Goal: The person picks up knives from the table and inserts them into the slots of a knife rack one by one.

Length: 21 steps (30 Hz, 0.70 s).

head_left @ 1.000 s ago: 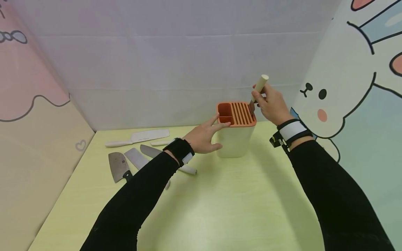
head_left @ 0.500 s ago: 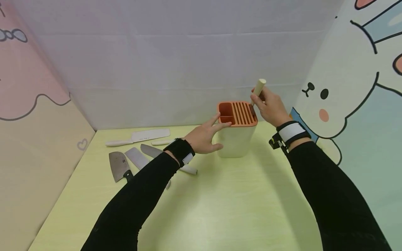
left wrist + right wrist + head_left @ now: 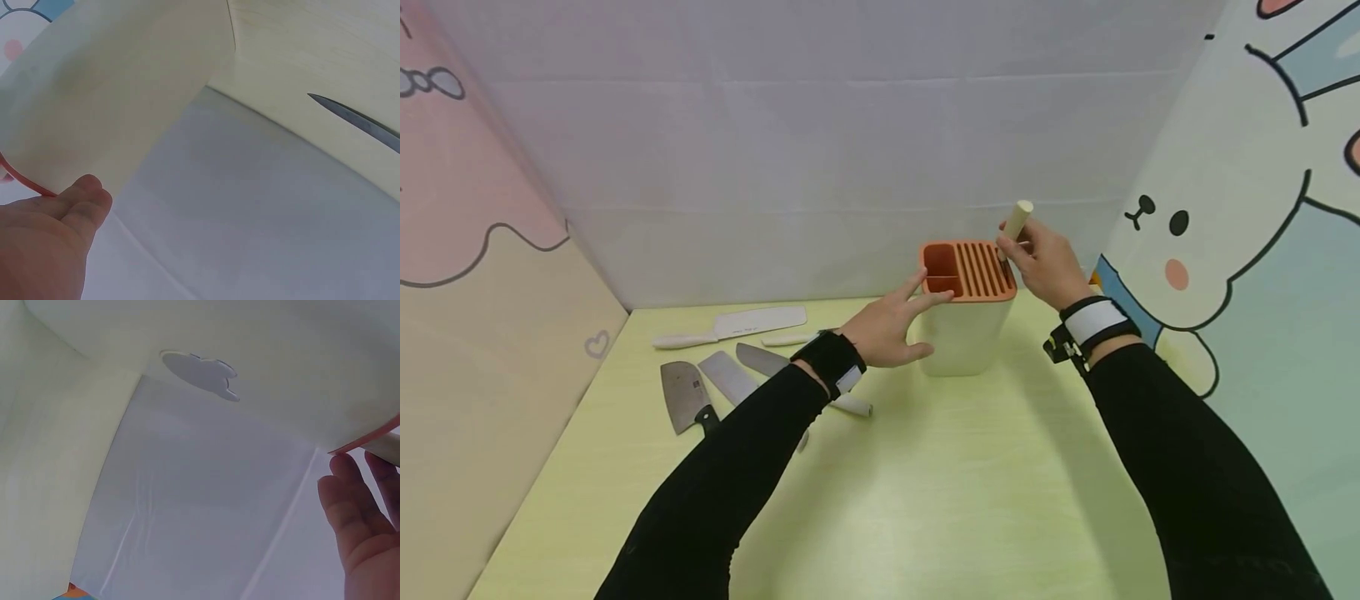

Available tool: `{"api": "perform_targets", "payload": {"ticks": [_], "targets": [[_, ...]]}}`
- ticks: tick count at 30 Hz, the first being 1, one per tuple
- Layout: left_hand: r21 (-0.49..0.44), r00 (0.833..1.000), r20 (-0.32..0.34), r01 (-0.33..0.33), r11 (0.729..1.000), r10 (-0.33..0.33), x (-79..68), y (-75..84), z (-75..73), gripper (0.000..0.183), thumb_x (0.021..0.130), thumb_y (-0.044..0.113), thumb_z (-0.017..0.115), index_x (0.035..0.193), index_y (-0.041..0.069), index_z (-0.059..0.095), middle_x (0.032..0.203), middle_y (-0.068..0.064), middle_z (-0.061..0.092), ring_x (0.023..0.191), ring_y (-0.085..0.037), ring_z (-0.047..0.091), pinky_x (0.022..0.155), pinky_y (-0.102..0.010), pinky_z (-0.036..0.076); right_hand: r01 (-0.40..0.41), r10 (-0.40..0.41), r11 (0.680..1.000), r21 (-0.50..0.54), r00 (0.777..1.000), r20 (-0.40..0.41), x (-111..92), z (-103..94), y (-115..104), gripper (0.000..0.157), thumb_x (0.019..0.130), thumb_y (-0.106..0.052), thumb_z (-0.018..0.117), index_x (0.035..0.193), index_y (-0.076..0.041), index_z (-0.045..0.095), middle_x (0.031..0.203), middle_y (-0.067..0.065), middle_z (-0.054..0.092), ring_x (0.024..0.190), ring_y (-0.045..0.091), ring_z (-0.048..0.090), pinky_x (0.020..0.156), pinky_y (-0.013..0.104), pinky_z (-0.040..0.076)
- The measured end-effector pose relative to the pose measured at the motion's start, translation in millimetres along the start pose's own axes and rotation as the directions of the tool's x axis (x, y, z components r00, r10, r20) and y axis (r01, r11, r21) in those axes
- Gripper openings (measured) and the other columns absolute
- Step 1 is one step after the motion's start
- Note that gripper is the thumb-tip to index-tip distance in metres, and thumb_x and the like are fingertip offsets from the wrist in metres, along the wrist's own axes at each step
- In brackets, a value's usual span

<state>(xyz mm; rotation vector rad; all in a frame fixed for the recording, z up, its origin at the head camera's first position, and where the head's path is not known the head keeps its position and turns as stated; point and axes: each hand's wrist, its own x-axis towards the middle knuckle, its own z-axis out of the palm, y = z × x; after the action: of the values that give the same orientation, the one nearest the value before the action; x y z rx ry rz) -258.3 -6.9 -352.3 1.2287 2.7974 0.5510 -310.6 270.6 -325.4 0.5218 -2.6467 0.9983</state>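
A cream knife holder (image 3: 966, 342) with an orange slotted top stands at the back of the table. My right hand (image 3: 1047, 260) pinches the pale round handle of a knife (image 3: 1017, 220), tilted over the rightmost slot. Only a short dark stretch of blade shows above the slots; the rest is hidden inside. The left hand (image 3: 887, 329) spreads its fingers against the holder's left side, fingertips on the orange rim. In the left wrist view, the fingers (image 3: 87, 203) lie extended along the holder wall (image 3: 112, 94). From the right wrist, the handle (image 3: 384, 447) shows beside the rim.
Several knives lie left on the yellow-green table (image 3: 925, 500): a white-handled knife (image 3: 760, 321), a black-handled cleaver (image 3: 685, 396), a broad blade (image 3: 727, 377) and a knife with a pointed blade (image 3: 760, 358). My left forearm covers some of them. Walls (image 3: 850, 167) enclose the table.
The right hand has lowered the knife, and its blade has sunk deeper into the rightmost slot. My left hand stays at the holder's rim.
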Motion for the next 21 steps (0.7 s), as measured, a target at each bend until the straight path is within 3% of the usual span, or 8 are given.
{"api": "perform_targets", "payload": {"ticks": [5, 13, 21], "targets": [[0.0, 1.0, 0.001, 0.001, 1.0, -0.001, 0.2, -0.5, -0.2, 0.074, 0.089, 0.036, 0.064, 0.149, 0.029, 0.021, 0.156, -0.015, -0.002, 0.116, -0.028, 0.051, 0.077, -0.031, 0.051, 0.001, -0.001, 1.0, 0.013, 1.0, -0.019, -2.3, 2.9, 4.7, 0.045, 0.097, -0.046, 0.044, 0.129, -0.015, 0.049, 0.112, 0.012, 0.061, 0.105, 0.031, 0.058, 0.088, 0.057, 0.045], [-0.002, 1.0, 0.008, 0.008, 1.0, -0.008, -1.0, -0.2, -2.2, 0.074, 0.089, 0.035, 0.064, 0.149, 0.029, 0.022, 0.156, -0.014, -0.002, 0.112, -0.027, 0.054, 0.075, -0.03, 0.051, 0.001, 0.002, 0.999, 0.038, 0.996, -0.084, -4.8, 10.6, 8.3, 0.043, 0.095, -0.043, 0.051, 0.129, -0.016, 0.051, 0.112, 0.015, 0.062, 0.101, 0.029, 0.059, 0.086, 0.054, 0.048], [-0.006, 1.0, 0.007, 0.01, 1.0, -0.01, -0.7, -1.1, -1.2, 0.074, 0.089, 0.034, 0.064, 0.149, 0.028, 0.023, 0.156, -0.015, -0.002, 0.121, -0.029, 0.046, 0.083, -0.033, 0.051, -0.002, 0.01, 0.998, 0.062, 0.992, -0.126, -8.4, 16.5, 9.0, 0.041, 0.095, -0.043, 0.053, 0.128, -0.018, 0.054, 0.107, 0.012, 0.064, 0.097, 0.026, 0.06, 0.084, 0.052, 0.049]]}}
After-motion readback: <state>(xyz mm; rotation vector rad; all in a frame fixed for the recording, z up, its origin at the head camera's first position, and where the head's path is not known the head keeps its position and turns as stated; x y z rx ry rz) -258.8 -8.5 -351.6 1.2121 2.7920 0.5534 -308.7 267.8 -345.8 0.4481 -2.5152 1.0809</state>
